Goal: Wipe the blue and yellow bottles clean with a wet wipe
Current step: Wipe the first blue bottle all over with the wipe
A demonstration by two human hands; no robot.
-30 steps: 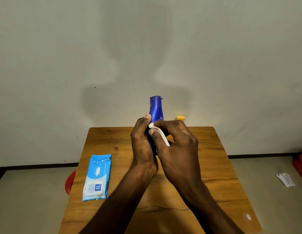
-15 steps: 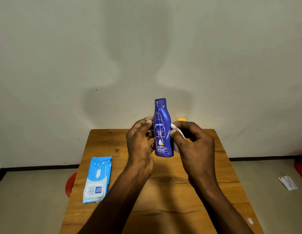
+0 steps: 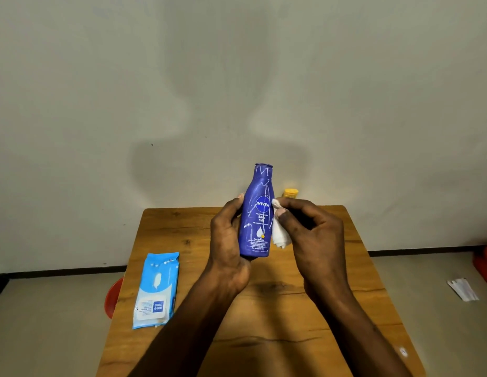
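Note:
A blue lotion bottle [image 3: 257, 213] with white scribble marks stands upright in the air above the wooden table [image 3: 345, 268]. My left hand [image 3: 227, 240] grips it from the left side and underneath. My right hand [image 3: 310, 235] pinches a white wet wipe [image 3: 279, 235] between thumb and fingers and holds it against the bottle's right side. Only the cap of the yellow bottle [image 3: 290, 192] shows, behind my right hand at the table's far edge.
A light blue pack of wet wipes [image 3: 156, 291] lies flat on the table's left part. A red object [image 3: 113, 297] sticks out from under the left edge. On the floor to the right lie a scrap of paper [image 3: 462, 289] and a red thing [image 3: 485, 265].
My hands have spread apart, baring the bottle's front label. The bottle has turned to face me, and the wipe has gone from the bottle's front to its right side.

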